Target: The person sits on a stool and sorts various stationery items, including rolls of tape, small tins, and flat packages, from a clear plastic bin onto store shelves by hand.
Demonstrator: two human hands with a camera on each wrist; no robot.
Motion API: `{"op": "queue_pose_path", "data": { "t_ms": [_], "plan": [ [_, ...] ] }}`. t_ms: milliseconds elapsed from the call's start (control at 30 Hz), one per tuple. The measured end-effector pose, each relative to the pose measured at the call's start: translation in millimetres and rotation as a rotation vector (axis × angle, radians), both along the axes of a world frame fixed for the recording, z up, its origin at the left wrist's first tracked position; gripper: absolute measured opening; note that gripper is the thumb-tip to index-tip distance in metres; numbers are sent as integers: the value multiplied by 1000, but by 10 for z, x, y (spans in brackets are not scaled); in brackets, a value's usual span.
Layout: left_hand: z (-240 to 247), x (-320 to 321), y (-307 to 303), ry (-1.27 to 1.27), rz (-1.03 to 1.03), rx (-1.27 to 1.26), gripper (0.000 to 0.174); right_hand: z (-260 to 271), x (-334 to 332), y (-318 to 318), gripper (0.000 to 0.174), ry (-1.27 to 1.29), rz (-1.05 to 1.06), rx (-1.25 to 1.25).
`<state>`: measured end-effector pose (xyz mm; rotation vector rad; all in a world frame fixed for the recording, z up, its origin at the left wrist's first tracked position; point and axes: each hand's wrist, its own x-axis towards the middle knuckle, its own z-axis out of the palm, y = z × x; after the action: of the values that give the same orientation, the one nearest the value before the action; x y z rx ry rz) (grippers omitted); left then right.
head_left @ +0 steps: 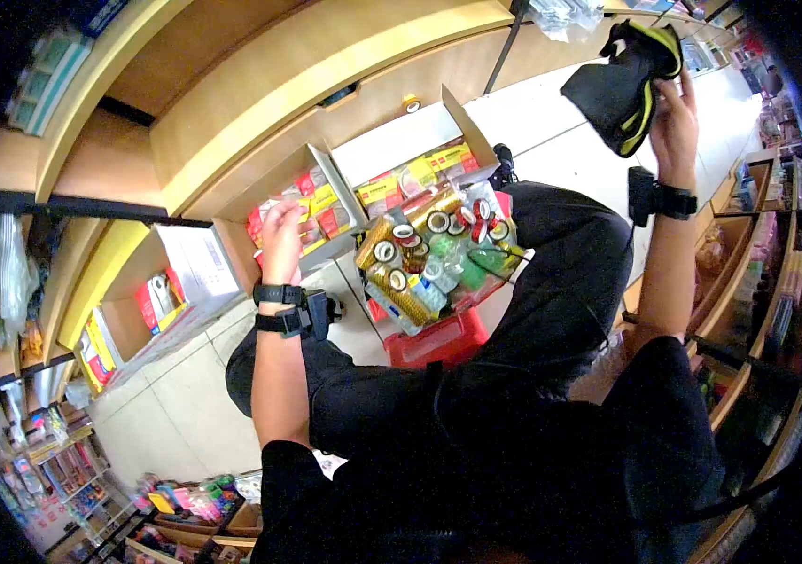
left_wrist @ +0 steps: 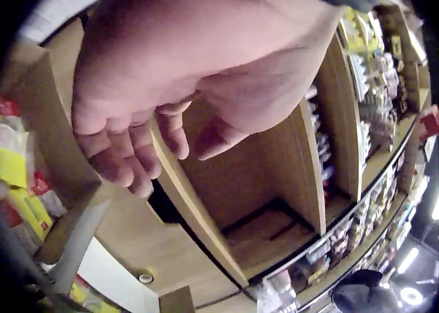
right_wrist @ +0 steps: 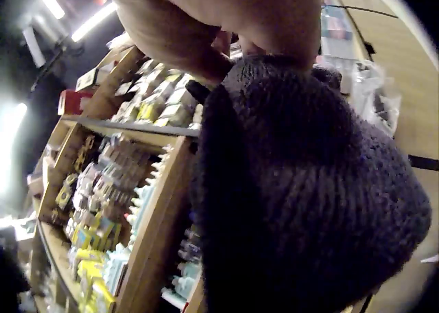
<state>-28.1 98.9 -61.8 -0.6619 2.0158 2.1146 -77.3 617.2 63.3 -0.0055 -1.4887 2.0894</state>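
Raised at the upper right, my right hand (head_left: 675,136) grips a black knitted item with yellow-green edging (head_left: 628,89) by its edge. In the right wrist view its ribbed dark cloth (right_wrist: 309,182) hangs below the curled fingers and fills much of the picture. My left hand (head_left: 281,237) holds nothing and hovers over a cardboard box (head_left: 337,174) of red and yellow packets, its fingers loosely bent in the left wrist view. Between the knees is a pile of tape rolls (head_left: 438,223) and clear packaging, above a red plastic bin (head_left: 438,343).
A second open box (head_left: 462,122) with yellow packets stands beside the first. Another box (head_left: 196,263) sits at the left, against wooden shelving (head_left: 326,80). One small tape roll (head_left: 411,104) lies near the shelf base. Stocked shelves (head_left: 748,235) line the right side.
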Motion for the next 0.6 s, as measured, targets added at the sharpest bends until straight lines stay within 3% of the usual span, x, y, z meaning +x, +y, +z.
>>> {"op": "queue_pose_path", "data": {
  "t_ms": [100, 133, 267, 333, 400, 467, 600],
  "plan": [
    [-66, -490, 321, 68, -249, -345, 20, -440, -173, -12, 48, -60, -97, -218],
    [-53, -677, 440, 143, -356, -485, 22, -637, -272, 82, 48, -106, -87, -164],
    [129, -1130, 1065, 378, -740, -1362, 25, -1128, -354, -69, 47, -92, -25, -467],
    [147, -1388, 1424, 470, -1031, -1548, 20, -997, -400, -34, 46, -37, 94, -479],
    [-88, -1661, 1759, 636, -1229, -1642, 16, -943, -397, 47, 45, -67, -5, -443],
    [-582, -1974, 1925, 803, -1321, -1757, 14, -915, -353, -50, 45, -98, -25, -455],
    [-1143, -2296, 2208, 833, -1556, -1955, 23, -884, -226, -43, 45, -190, 51, -472]
  ]
}}
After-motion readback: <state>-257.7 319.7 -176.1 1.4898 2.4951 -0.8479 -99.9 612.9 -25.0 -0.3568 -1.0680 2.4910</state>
